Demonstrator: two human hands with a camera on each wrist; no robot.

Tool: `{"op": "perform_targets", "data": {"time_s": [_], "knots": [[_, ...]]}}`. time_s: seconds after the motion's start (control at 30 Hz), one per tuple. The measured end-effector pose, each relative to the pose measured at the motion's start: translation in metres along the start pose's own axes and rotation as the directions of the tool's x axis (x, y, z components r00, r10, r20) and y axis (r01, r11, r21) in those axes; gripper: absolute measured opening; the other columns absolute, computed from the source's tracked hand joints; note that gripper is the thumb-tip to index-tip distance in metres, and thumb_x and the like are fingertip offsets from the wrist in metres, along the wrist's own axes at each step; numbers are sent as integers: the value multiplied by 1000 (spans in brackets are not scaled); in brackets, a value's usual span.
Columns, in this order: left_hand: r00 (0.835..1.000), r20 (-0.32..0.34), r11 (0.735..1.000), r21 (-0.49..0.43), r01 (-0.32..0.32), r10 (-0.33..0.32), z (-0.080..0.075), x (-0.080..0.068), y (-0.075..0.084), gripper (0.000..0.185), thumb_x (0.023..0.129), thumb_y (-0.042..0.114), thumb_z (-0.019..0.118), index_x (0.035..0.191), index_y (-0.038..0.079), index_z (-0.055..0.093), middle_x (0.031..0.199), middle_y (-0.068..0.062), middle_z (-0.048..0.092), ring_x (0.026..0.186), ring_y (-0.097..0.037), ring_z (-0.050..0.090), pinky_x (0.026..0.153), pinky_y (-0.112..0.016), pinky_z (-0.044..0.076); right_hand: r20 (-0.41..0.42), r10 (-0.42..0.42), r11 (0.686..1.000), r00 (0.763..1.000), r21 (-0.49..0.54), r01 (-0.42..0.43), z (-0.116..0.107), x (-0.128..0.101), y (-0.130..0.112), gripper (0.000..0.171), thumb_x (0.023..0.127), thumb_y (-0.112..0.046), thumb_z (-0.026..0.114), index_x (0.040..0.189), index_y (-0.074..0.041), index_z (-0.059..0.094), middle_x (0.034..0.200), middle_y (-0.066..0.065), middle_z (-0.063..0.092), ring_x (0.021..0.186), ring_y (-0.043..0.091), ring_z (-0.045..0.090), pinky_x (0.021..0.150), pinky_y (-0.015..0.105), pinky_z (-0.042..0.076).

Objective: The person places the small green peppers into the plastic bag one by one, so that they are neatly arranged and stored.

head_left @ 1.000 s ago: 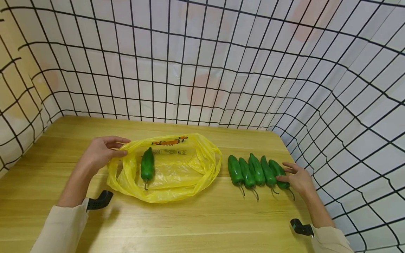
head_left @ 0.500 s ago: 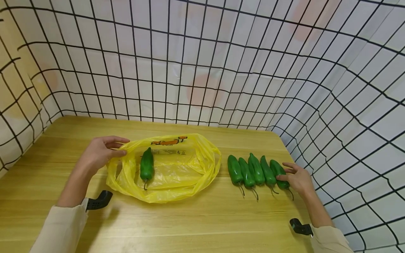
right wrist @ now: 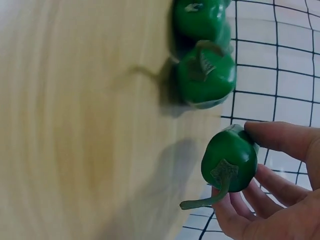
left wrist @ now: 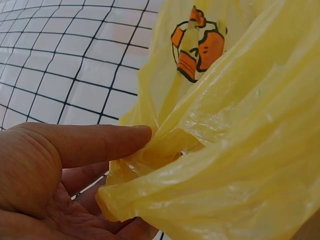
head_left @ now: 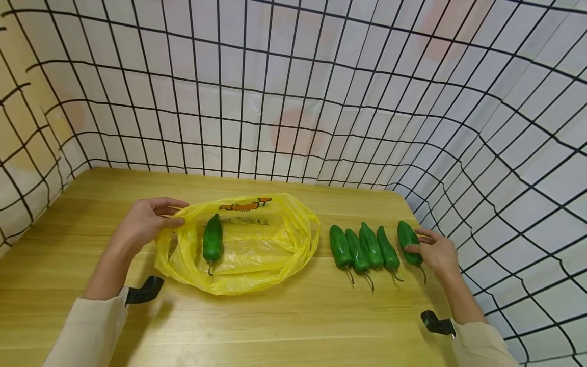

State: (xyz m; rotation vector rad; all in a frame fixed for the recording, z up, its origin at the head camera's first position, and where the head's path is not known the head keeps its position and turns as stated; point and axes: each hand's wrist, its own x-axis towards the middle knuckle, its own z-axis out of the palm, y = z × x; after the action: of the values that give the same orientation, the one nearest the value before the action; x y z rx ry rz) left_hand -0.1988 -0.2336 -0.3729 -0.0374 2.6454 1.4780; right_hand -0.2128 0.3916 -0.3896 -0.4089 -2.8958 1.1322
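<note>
A yellow plastic bag (head_left: 257, 275) lies with its mouth spread wide, one green pepper (head_left: 213, 239) inside it at the left. My left hand (head_left: 145, 224) pinches the bag's left edge between thumb and fingers, as the left wrist view shows up close. At the right, my right hand (head_left: 435, 252) grips another green pepper (right wrist: 230, 157) by thumb and fingers, its curved stem pointing down toward me. That pepper is raised off the table, its shadow apart from it. Several more green peppers (head_left: 370, 247) lie in a row just left of my right hand.
The wooden table (head_left: 275, 331) carries everything. A white wall with a black grid (head_left: 275, 102) rises behind the table and on both sides, close to my right hand. Black wrist mounts (head_left: 145, 290) sit on both sleeves.
My right hand has lifted the rightmost pepper from the row, slightly up and to the right, leaving a gap beside the others. The left hand and the bag hold still.
</note>
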Motion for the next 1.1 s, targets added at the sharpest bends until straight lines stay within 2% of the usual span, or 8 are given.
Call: {"op": "perform_targets", "data": {"time_s": [0.17,0.3,0.47,0.7,0.83,0.97,1.07,1.1], "knots": [[1000,-5,1000,2,-1,1,1,0,0,49,97,21,71,142,7,59,144,-28,53,128,-44,52,90,-40,51,-46,-11,1000,999,5,11,-1,1,-12,71,93,-25,73,153,-3,42,150,30,47,135,49,44,103,60,43],[1000,-4,1000,-5,2,-2,1,0,-1,49,97,21,71,142,7,59,145,-28,52,129,-45,51,92,-43,51,-80,-11,1000,997,28,14,0,1,-23,71,93,-25,74,154,-6,43,150,28,48,136,48,43,104,61,42],[1000,-3,1000,-9,7,-7,0,0,-1,49,97,21,71,143,7,58,146,-29,50,132,-45,49,95,-47,50,-83,-39,999,996,27,41,2,-1,-36,72,92,-28,75,154,-7,43,150,27,48,138,48,41,105,62,40],[1000,2,1000,-1,6,-6,-1,0,-1,50,97,22,70,143,7,58,147,-29,50,132,-46,48,96,-50,50,-85,-105,993,991,52,109,8,-6,-50,72,91,-24,77,152,-6,46,146,27,52,137,47,44,102,59,44],[1000,4,1000,-2,9,-9,0,-1,0,50,97,22,70,143,7,58,146,-29,50,131,-46,50,94,-47,50,-98,-116,989,988,79,124,14,-9,-63,70,90,-22,77,152,-8,47,145,26,54,135,44,47,101,57,46],[1000,4,1000,-5,11,-11,0,-1,0,50,97,21,70,143,7,58,146,-29,51,131,-45,50,94,-48,50,-96,-132,986,987,87,141,19,-10,-78,68,91,-22,78,151,-9,48,143,23,56,128,41,55,91,42,54],[1000,5,1000,-5,9,-9,0,-1,0,50,97,22,70,144,7,57,147,-29,50,132,-46,49,97,-53,49,-81,-149,981,985,110,158,22,-11,-88,68,90,-22,78,151,-10,49,143,22,57,124,39,60,82,31,57],[1000,6,1000,-6,8,-8,0,0,0,50,98,21,70,144,7,57,147,-29,50,132,-46,48,98,-54,49,-76,-152,979,985,125,161,24,-11,-93,68,90,-21,78,151,-11,49,143,22,56,126,39,59,83,32,58]]}}
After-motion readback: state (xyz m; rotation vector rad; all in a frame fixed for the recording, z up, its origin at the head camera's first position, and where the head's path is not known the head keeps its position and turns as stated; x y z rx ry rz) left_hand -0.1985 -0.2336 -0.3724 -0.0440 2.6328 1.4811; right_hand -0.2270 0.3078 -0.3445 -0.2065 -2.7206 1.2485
